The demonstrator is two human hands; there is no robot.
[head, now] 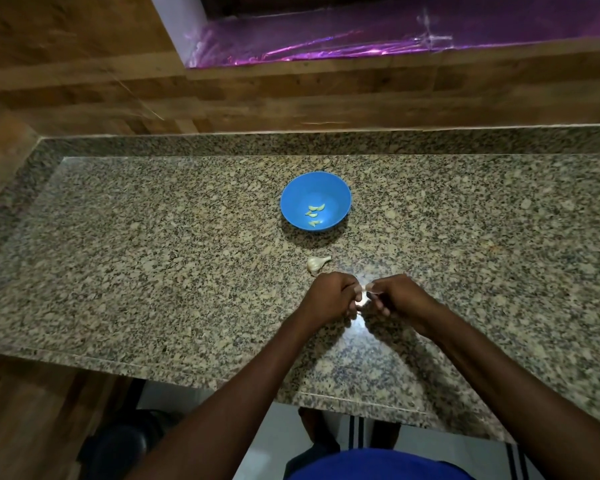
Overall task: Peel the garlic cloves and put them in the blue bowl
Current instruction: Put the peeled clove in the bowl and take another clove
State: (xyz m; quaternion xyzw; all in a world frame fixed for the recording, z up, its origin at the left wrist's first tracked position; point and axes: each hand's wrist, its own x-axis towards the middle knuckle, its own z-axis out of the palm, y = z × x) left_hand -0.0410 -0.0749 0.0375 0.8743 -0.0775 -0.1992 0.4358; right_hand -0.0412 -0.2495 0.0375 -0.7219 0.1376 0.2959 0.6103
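Observation:
A blue bowl (315, 188) stands on the granite counter (153, 254) and holds several peeled garlic cloves (316, 208). In front of it lies a partly broken garlic bulb (316, 264) in its white skin. Just below the bulb my left hand (331, 299) and my right hand (394, 296) meet, fingers curled, and pinch a small pale garlic clove (362, 288) between their fingertips. Most of that clove is hidden by the fingers.
A wooden wall (84, 81) rises behind the counter, with a ledge covered in shiny purple foil (361, 39) at the top. The counter's front edge (187, 370) runs near my body; the floor shows below it.

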